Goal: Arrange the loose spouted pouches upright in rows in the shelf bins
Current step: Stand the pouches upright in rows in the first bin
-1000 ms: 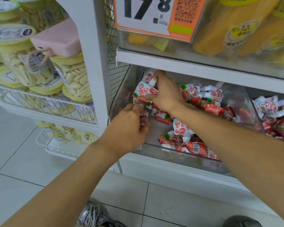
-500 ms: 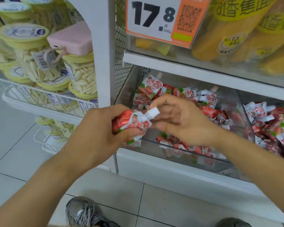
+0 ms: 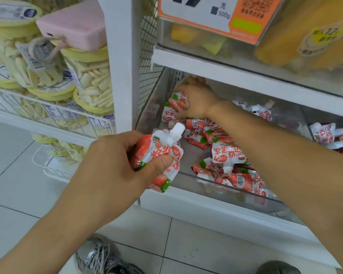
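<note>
gripped a strawberry pouch [image 3: 158, 155] in the curled left hand [image 3: 115, 165] just outside the clear bin [image 3: 186, 180], pressed another pouch [image 3: 176, 103] upright into its back-left corner with the curled right hand [image 3: 196, 99].

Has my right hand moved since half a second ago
Yes. The right hand has gone from the spout beside the left hand deeper into the clear bin, to its back left corner, holding a pouch.

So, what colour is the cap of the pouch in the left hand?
White, in the head view: cap.
</note>
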`<act>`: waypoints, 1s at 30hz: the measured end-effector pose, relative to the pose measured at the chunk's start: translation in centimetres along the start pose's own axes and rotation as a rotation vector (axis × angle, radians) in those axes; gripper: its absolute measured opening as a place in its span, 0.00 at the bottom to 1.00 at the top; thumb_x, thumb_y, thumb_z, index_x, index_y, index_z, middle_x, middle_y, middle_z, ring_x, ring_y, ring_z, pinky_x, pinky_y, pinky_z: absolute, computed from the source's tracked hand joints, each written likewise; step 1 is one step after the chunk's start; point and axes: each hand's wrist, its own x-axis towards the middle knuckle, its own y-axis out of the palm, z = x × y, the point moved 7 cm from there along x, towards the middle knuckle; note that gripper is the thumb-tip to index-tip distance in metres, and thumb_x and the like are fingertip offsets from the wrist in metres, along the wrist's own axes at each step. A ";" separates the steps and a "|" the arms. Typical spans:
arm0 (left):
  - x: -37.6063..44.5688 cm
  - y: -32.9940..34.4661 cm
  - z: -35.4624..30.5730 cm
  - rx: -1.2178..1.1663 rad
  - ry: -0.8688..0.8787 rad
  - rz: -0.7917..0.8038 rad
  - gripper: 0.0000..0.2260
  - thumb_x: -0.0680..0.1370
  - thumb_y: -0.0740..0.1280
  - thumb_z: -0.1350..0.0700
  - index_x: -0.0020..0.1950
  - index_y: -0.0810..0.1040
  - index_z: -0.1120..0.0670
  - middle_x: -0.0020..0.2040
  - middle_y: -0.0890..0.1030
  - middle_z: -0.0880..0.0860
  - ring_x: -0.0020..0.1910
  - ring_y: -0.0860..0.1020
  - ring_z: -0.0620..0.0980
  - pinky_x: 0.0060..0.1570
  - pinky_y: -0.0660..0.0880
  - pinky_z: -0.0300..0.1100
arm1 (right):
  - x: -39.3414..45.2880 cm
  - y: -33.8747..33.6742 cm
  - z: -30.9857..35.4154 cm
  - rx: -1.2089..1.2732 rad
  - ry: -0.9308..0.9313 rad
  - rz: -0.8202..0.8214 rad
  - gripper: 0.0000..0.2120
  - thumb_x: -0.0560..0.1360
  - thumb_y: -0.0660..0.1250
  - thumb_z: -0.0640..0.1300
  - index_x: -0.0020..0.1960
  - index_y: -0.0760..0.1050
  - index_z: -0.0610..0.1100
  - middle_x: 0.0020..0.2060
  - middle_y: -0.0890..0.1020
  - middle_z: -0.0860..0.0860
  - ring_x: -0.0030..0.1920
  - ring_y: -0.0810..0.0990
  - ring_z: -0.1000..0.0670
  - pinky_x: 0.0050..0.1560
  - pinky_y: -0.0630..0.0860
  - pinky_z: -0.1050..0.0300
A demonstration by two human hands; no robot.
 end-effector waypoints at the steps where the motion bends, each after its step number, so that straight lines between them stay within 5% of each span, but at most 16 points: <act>1: 0.0 0.0 0.1 0.005 0.000 0.003 0.11 0.68 0.71 0.41 0.42 0.81 0.46 0.31 0.82 0.39 0.30 0.78 0.36 0.28 0.69 0.26 | -0.1 -0.1 -0.1 -0.031 0.005 0.006 0.39 0.66 0.77 0.58 0.73 0.67 0.49 0.68 0.72 0.46 0.66 0.70 0.42 0.62 0.69 0.52; 8: -0.3 -0.1 0.1 -0.019 0.012 -0.012 0.13 0.65 0.69 0.37 0.42 0.80 0.44 0.33 0.82 0.38 0.32 0.79 0.38 0.32 0.72 0.29 | -3.4 -2.7 -0.5 0.003 0.032 -0.039 0.36 0.65 0.78 0.51 0.68 0.67 0.48 0.55 0.74 0.48 0.55 0.75 0.46 0.46 0.64 0.59; 12: -0.5 -0.7 -0.1 -0.022 0.016 -0.043 0.11 0.66 0.70 0.39 0.39 0.79 0.46 0.30 0.80 0.39 0.25 0.76 0.39 0.25 0.67 0.27 | -6.6 -2.9 -1.6 -0.022 -0.006 0.127 0.35 0.69 0.75 0.52 0.72 0.68 0.48 0.62 0.75 0.47 0.60 0.75 0.45 0.55 0.70 0.58; 15: -0.4 -0.8 -0.2 -0.007 0.015 -0.041 0.12 0.66 0.70 0.39 0.39 0.79 0.46 0.30 0.79 0.37 0.27 0.76 0.36 0.27 0.67 0.26 | -6.9 -2.3 -0.2 -0.016 -0.132 0.110 0.25 0.73 0.70 0.60 0.64 0.79 0.47 0.64 0.76 0.45 0.66 0.71 0.44 0.67 0.63 0.58; 19: -0.1 -0.4 -0.4 -0.009 0.024 -0.048 0.13 0.66 0.69 0.38 0.39 0.78 0.47 0.31 0.79 0.36 0.29 0.75 0.35 0.29 0.68 0.27 | -3.9 -1.4 1.9 0.084 -0.179 0.014 0.13 0.75 0.71 0.45 0.58 0.82 0.43 0.57 0.80 0.44 0.57 0.78 0.45 0.59 0.71 0.57; 21: 0.0 -0.3 -0.4 -0.007 0.021 -0.049 0.12 0.66 0.68 0.38 0.38 0.77 0.46 0.30 0.77 0.35 0.29 0.75 0.34 0.28 0.67 0.26 | -2.2 -0.5 2.1 0.100 -0.115 0.075 0.21 0.73 0.74 0.45 0.64 0.78 0.44 0.59 0.80 0.46 0.58 0.79 0.46 0.55 0.72 0.60; 25: 0.2 -0.4 0.0 0.013 0.020 -0.046 0.11 0.67 0.70 0.40 0.37 0.77 0.46 0.29 0.77 0.35 0.27 0.74 0.34 0.27 0.66 0.26 | 0.0 1.8 1.8 0.031 -0.012 0.288 0.45 0.68 0.76 0.59 0.77 0.61 0.46 0.74 0.68 0.47 0.71 0.69 0.44 0.70 0.67 0.51; 27: 0.3 -0.5 0.2 0.022 0.022 -0.046 0.12 0.67 0.70 0.40 0.36 0.77 0.47 0.28 0.77 0.37 0.27 0.74 0.36 0.27 0.67 0.27 | 0.8 3.0 1.7 0.071 0.033 0.359 0.49 0.67 0.77 0.58 0.79 0.55 0.44 0.76 0.64 0.47 0.74 0.66 0.44 0.73 0.65 0.49; 30: 0.4 -0.4 0.3 0.014 0.016 -0.047 0.12 0.67 0.69 0.39 0.37 0.78 0.47 0.30 0.78 0.38 0.27 0.74 0.37 0.29 0.68 0.28 | 1.4 3.7 1.9 0.158 0.070 0.353 0.45 0.66 0.79 0.51 0.76 0.61 0.43 0.72 0.70 0.46 0.69 0.71 0.44 0.69 0.70 0.50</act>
